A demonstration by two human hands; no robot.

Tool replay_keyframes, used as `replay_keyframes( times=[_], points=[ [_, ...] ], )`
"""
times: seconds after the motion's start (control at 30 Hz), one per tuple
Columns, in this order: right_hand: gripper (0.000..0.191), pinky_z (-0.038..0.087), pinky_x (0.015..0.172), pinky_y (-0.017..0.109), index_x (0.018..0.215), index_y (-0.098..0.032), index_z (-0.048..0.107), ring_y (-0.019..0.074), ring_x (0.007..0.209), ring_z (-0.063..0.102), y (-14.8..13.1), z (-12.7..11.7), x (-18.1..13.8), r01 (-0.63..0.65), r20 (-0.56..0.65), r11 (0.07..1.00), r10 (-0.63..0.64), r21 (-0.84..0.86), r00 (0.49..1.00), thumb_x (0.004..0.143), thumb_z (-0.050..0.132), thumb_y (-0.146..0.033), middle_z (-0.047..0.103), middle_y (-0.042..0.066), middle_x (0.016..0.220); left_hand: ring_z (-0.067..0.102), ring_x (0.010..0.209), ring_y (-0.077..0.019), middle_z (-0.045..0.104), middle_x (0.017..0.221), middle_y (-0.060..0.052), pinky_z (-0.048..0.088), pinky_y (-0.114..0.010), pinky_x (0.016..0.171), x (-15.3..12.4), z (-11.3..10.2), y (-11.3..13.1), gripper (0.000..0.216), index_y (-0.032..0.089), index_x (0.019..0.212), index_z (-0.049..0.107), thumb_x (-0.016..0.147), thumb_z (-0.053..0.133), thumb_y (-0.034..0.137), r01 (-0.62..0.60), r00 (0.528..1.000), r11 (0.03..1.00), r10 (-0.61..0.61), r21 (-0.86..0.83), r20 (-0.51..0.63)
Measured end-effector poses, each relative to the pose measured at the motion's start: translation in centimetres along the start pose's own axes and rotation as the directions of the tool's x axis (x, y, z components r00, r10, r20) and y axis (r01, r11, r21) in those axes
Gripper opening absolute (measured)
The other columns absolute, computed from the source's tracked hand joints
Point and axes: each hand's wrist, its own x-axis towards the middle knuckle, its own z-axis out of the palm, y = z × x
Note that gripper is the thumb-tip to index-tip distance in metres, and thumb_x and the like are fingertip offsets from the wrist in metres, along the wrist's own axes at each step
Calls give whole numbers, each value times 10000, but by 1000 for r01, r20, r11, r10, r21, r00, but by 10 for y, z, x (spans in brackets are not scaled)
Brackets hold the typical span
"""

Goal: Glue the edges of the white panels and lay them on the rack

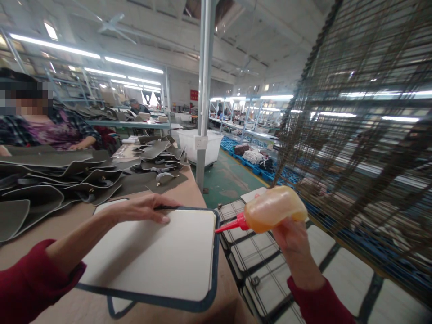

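Note:
My left hand (145,209) grips the far edge of a white panel with a dark blue border (162,256), its thumb lying on the white face. In my right hand (290,231) is a squeeze bottle (275,209) of amber liquid, probably glue, tipped sideways. Its red nozzle (232,222) points left, and the tip meets the panel's right border near the upper corner. A thin line runs along the inner side of that border. Beneath the panel, part of another blue-edged panel (119,306) shows on the brown tabletop (189,182).
Piles of grey-green cut pieces (67,175) cover the table's left side, with a seated person (50,126) behind them. A metal post (202,90) rises at the table's far corner beside a white bin (212,148). At right, a wire rack (337,135) stands over several white panels (347,256).

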Motion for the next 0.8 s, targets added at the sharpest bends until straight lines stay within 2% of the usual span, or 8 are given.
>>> replay_keyframes(
  times=[0.17,0.37,0.5,0.8],
  points=[
    [671,396,1033,613,1117,-248,670,374,1126,618,0,0,-4,-7,16,1000,7,-14,1000,497,876,-404,740,101,1024,568,1160,-313,693,1180,-25,433,-320,975,-1,0,7,552,240,1269,641,745,698,402,12,999,1000,-11,-21,40],
    [660,396,1027,622,1103,-259,672,379,1130,615,0,0,-10,-13,4,1000,13,-8,1000,494,881,-404,744,90,1011,552,1179,-299,688,1191,-18,403,-299,997,-3,-2,7,504,248,1245,661,758,688,373,-1,1000,998,1,56,-1],
    [666,397,1027,620,1111,-258,669,373,1123,621,-1,1,-15,-35,9,999,35,4,999,497,880,-402,744,96,1012,566,1158,-301,686,1201,-33,411,-324,996,-5,-3,6,552,244,1300,617,769,671,386,0,1000,1000,-1,7,31],
    [672,407,1021,613,1116,-262,667,373,1109,624,-2,3,-21,-52,33,999,53,-8,998,491,869,-406,736,101,1026,599,1133,-276,667,1249,-14,461,-306,951,-4,-12,-22,541,284,1277,632,750,715,375,33,998,999,-35,-38,-58]
  ],
)
